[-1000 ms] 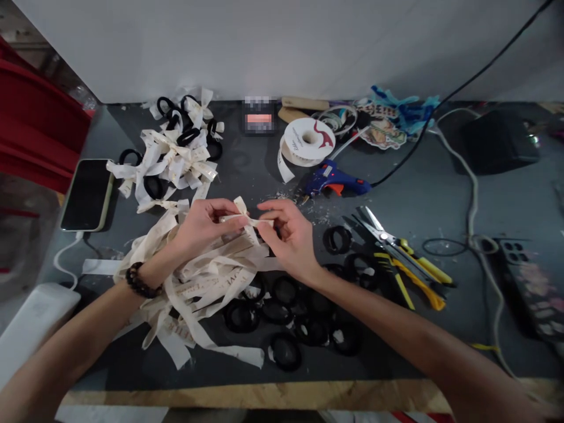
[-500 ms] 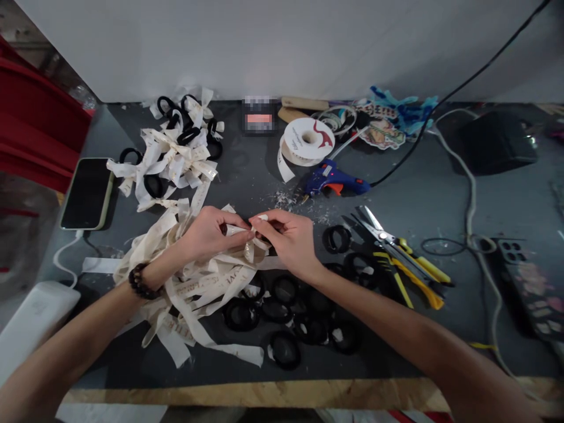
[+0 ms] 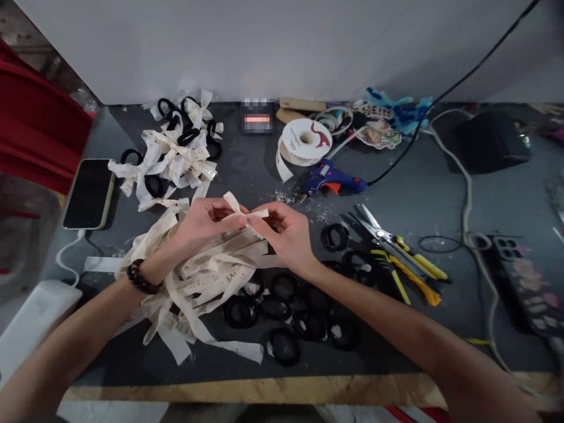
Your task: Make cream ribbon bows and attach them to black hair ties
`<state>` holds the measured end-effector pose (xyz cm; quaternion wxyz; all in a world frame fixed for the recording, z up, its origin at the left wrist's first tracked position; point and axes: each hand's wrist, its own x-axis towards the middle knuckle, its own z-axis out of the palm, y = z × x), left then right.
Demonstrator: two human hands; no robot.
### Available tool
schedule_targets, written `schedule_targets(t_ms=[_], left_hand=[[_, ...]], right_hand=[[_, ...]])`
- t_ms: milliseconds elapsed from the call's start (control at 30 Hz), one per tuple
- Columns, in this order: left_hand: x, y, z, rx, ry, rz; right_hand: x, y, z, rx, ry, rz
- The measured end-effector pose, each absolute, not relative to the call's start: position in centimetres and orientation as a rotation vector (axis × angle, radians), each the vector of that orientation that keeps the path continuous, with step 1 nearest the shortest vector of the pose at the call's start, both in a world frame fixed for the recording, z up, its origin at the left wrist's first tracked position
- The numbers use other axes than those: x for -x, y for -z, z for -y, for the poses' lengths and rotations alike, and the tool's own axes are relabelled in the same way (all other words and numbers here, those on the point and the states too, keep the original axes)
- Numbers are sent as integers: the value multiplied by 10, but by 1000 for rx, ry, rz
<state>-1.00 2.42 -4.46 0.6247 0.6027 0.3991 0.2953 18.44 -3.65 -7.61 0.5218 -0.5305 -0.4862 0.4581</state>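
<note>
My left hand (image 3: 211, 220) and my right hand (image 3: 284, 235) meet above the ribbon pile, thumbs close together. Pinched between both is a cream ribbon (image 3: 234, 204), its short ends sticking up and out to the right. Whether a hair tie is inside the fold is hidden by my fingers. Beneath and left of the hands lies a heap of loose printed ribbon strips (image 3: 211, 282). Several black hair ties (image 3: 284, 346) are spread under my right forearm. At the back left sits a pile of hair ties with ribbon bows (image 3: 176, 153).
A ribbon spool (image 3: 306, 141) stands behind a blue glue gun (image 3: 332, 178), whose black cord runs up right. Scissors (image 3: 381, 233) and yellow-handled tools (image 3: 423, 267) lie right of my hands. A phone (image 3: 89, 194) is at left, a patterned phone (image 3: 529, 282) at far right.
The ribbon ends between my fingers now stand up and spread outward, where before they were folded low. Both hands have shifted slightly up and left. The view has moved a little.
</note>
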Motion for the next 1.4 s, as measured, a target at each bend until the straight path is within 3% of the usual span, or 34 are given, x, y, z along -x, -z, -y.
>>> schedule_targets(t_ms=[800,1067,1400], left_hand=[[10,43,-22,-1455,-623,-946],[8,48,-18,-1835,-962,-1002],[8,55,-18,-1890,-918,-995]], right_hand=[[-186,79,35,1220,-1164,1076],[-184,73,38,1332,-1046,1163],[-184,75,42,1411,-906,1277]])
